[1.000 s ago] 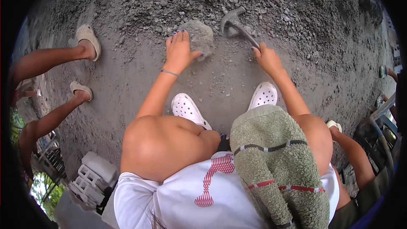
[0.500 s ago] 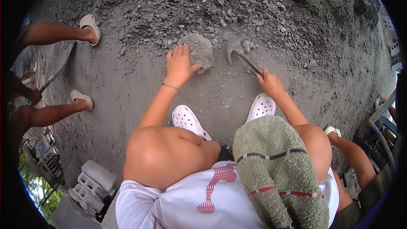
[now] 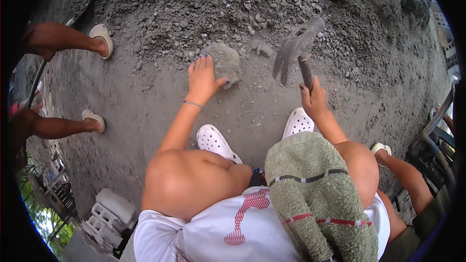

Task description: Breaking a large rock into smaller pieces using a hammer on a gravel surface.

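My left hand (image 3: 202, 81) lies against the near-left side of a large grey rock (image 3: 226, 62) on the ground, its fingers stretched out and thumb spread. My right hand (image 3: 313, 98) is wrapped round the handle of a claw hammer (image 3: 300, 43). The hammer's head is raised above the ground, to the right of the rock, with its forked claw toward the lower left. A smaller stone (image 3: 264, 50) lies between the large rock and the hammer head.
Beyond the rock rises a heap of gravel and dark grit (image 3: 233, 0). A green towel (image 3: 310, 179) lies over my right thigh. Another person's legs (image 3: 73, 41) stand at the left beside a tool handle (image 3: 36, 82); a further leg (image 3: 405, 179) shows at the right. Concrete blocks (image 3: 104, 223) lie lower left.
The hammer has risen off the ground from beside the small stone, tilting upright in my right hand. My left hand stays at the rock. The person at the left has shifted their tool handle.
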Demonstrator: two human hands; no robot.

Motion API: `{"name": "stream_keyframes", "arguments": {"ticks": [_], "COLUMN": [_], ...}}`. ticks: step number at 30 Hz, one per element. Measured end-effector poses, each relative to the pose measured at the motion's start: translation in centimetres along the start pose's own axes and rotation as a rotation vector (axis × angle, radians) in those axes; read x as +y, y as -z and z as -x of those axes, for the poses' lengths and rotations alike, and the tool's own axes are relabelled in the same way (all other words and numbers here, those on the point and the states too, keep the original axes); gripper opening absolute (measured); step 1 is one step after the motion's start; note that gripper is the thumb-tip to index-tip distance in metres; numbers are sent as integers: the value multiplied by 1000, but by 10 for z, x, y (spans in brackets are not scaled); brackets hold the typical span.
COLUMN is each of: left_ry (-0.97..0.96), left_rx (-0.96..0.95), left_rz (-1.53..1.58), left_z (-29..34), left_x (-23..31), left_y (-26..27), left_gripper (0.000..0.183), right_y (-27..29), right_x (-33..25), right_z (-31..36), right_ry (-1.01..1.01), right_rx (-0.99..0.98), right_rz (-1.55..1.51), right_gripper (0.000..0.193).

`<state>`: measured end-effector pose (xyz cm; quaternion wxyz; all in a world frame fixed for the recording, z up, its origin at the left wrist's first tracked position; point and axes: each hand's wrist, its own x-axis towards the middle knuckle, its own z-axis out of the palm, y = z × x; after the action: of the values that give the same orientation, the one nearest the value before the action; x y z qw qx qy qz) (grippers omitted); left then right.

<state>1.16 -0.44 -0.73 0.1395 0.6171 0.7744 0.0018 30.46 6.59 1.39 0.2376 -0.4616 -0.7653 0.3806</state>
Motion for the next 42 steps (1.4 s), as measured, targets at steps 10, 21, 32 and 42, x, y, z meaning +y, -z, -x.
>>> {"name": "stream_keyframes", "arguments": {"ticks": [10,21,32,42], "left_ry": [37,13,26,51], "left_rx": [-6,12,21,2], "left_rz": [-26,-3,-6,-29], "left_z": [12,6,11,14], "left_x": [-12,-10,-14,-17], "left_y": [-3,-3,-11,-4], "left_gripper": [79,77,79,79], "right_y": [-33,-33,-13,-40], "right_x": [-2,9,-39,27], "right_z": [-35,-2,-30,1], "right_ry": [-233,-188,-245,-272], "right_rx": [-476,-245,-334,-391], "right_rz": [392,451,250,541], "right_gripper": [30,26,27,27]}}
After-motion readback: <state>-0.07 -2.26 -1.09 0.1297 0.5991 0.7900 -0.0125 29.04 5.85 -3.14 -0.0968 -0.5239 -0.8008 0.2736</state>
